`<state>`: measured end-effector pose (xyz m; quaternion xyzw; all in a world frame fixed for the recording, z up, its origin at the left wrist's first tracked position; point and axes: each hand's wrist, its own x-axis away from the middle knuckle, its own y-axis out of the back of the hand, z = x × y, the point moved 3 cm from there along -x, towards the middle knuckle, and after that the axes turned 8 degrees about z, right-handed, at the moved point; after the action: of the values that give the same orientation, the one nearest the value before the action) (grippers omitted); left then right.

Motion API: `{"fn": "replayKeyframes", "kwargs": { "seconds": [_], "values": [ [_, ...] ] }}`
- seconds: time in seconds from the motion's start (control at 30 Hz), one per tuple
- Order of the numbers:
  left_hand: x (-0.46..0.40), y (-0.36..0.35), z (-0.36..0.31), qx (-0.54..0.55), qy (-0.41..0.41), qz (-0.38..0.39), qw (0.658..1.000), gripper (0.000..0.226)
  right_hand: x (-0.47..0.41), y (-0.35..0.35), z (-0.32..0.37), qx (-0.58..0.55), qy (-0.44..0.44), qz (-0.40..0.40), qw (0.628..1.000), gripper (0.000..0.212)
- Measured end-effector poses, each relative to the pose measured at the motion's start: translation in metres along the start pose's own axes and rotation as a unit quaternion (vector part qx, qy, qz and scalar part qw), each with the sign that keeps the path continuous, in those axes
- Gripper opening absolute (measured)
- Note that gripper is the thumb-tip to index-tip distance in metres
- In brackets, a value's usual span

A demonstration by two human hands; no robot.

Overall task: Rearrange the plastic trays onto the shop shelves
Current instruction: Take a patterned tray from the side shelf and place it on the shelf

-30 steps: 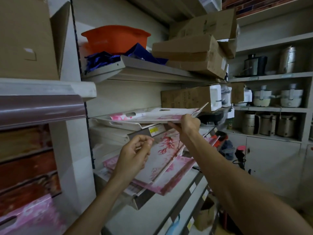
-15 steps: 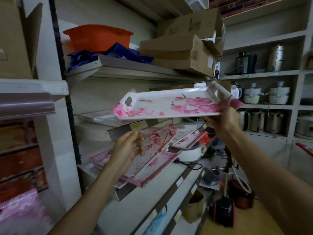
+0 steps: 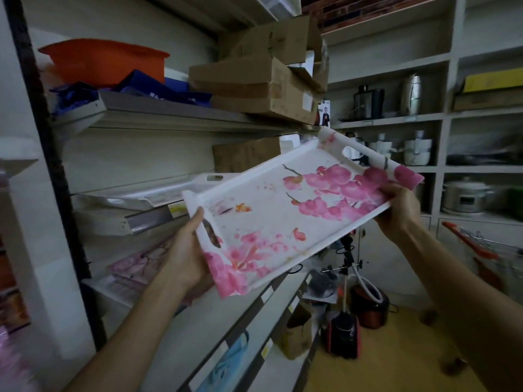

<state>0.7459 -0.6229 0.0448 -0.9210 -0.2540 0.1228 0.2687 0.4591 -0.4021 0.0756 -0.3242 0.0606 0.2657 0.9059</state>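
A white plastic tray with pink flower print [image 3: 277,216] is held in the air in front of the shelves, tilted with its inside facing me. My left hand [image 3: 188,256] grips its near-left end by the handle slot. My right hand [image 3: 399,210] grips its far-right long edge. Another pale tray [image 3: 158,190] lies flat on the middle shelf [image 3: 147,222] behind it. More pink-patterned trays [image 3: 135,267] lean on the lower shelf, partly hidden by my left arm.
The upper shelf carries an orange tub [image 3: 104,62], blue bags and stacked cardboard boxes [image 3: 263,86]. Right-hand shelves hold pots and cookers [image 3: 464,196]. Appliances [image 3: 365,304] and a paper bag stand on the floor; a shopping cart [image 3: 486,250] is at the right.
The flowered tray came off the middle shelf and now tilts toward me. My left hand moved from the lower trays to grip its left end. The view swung right.
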Motion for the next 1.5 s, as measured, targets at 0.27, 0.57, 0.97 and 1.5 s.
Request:
{"fn": "replayKeyframes", "kwargs": {
  "seconds": [0.27, 0.57, 0.97, 1.5],
  "values": [
    [0.006, -0.009, 0.042, 0.035, -0.098, -0.141, 0.985, 0.035, 0.008, -0.024, -0.005, 0.023, -0.022, -0.012, 0.999, 0.020],
    [0.033, -0.041, 0.079, 0.066, -0.206, -0.210, 0.953, 0.034, 0.058, -0.054, -0.044, 0.058, -0.008, -0.049, 0.997, 0.034],
    [0.121, 0.000, 0.046, -0.016, -0.251, -0.145, 0.957, 0.051, 0.085, -0.065, -0.081, 0.127, -0.053, 0.079, 0.987, 0.031],
    [0.239, 0.074, 0.017, -0.361, -0.181, -0.313, 0.859, 0.021, 0.176, -0.109, -0.169, 0.151, -0.150, 0.317, 0.924, 0.034]
  ]
}}
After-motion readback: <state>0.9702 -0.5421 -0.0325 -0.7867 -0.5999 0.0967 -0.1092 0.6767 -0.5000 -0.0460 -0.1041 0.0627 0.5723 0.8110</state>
